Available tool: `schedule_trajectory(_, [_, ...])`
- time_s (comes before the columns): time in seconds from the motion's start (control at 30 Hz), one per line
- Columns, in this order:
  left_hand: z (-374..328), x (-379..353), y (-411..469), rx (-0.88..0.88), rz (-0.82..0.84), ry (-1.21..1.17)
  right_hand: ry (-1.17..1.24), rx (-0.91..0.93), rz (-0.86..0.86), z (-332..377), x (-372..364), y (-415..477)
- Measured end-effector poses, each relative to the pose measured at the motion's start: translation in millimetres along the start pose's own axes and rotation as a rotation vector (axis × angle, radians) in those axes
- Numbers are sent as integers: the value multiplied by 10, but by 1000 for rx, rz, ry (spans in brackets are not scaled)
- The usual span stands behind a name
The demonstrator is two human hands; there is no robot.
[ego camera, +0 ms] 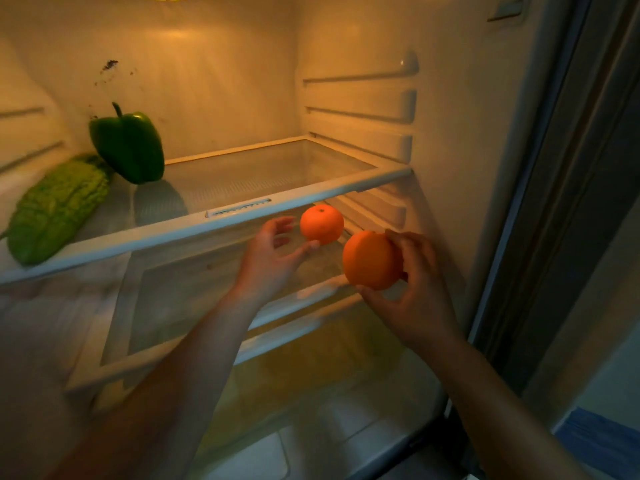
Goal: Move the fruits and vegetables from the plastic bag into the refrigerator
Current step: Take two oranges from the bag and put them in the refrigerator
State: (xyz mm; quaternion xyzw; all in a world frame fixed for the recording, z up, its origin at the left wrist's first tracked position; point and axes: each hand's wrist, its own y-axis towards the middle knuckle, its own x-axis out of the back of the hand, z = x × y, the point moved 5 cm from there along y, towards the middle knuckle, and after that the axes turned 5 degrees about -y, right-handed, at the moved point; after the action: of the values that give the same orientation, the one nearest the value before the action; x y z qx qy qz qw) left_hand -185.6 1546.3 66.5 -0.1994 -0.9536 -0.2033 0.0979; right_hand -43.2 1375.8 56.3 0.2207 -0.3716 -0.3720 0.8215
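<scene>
the right hand (412, 292) grips an orange (372, 259) at the lower shelf (194, 296). the left hand (273, 251) is spread empty beside another orange (321, 223), seemingly resting there. a nudge could roll either fruit off the glass.

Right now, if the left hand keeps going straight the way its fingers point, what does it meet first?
Probably the orange on the lower shelf: the open left hand points at it, thumb tip nearly touching, though depth is unclear.
</scene>
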Motion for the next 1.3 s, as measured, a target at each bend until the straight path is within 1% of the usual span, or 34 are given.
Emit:
schedule_trajectory(0.07, [-51, -1, -161, 14, 46, -110, 20, 18, 29, 43, -38, 1])
schedule_trajectory(0.13, [-123, -40, -264, 13, 104, -160, 42, 23, 60, 97, -64, -1])
schedule_trajectory(0.23, [-236, -152, -370, 33, 228, -137, 61, 29, 88, 160, -70, -7])
schedule_trajectory(0.3, [-241, -200, -409, 86, 299, -154, 63, 48, 107, 172, -75, -12])
schedule_trajectory(0.37, [-219, -224, -424, 133, 352, -162, 54, 51, 131, 161, -83, -10])
schedule_trajectory(0.43, [-209, -252, -431, 123, 384, -129, 42, 46, 158, 157, -90, 4])
schedule_trajectory(0.53, [-195, -262, -395, 120, 325, -121, 50, 32, 170, 124, -92, 29])
schedule_trajectory(0.67, [-134, -213, -312, 110, 180, -60, 53, -95, 180, -32, -65, -44])
schedule_trajectory(0.73, [-80, -208, -274, 126, 135, -63, 49, -117, 186, -89, -49, -99])
schedule_trajectory(0.83, [-44, -263, -234, 144, 104, -76, 28, -117, 194, -121, -37, -123])
schedule_trajectory(1.03, [-152, -417, -176, 78, 59, -73, 40, -93, 191, -133, -16, -63])
schedule_trajectory(1.17, [-178, -477, -165, 65, 55, -69, 58, -71, 163, -120, 10, -45])
schedule_trajectory(1.3, [-112, -423, -222, 83, 15, -3, 72, -97, 250, -124, -35, -114])
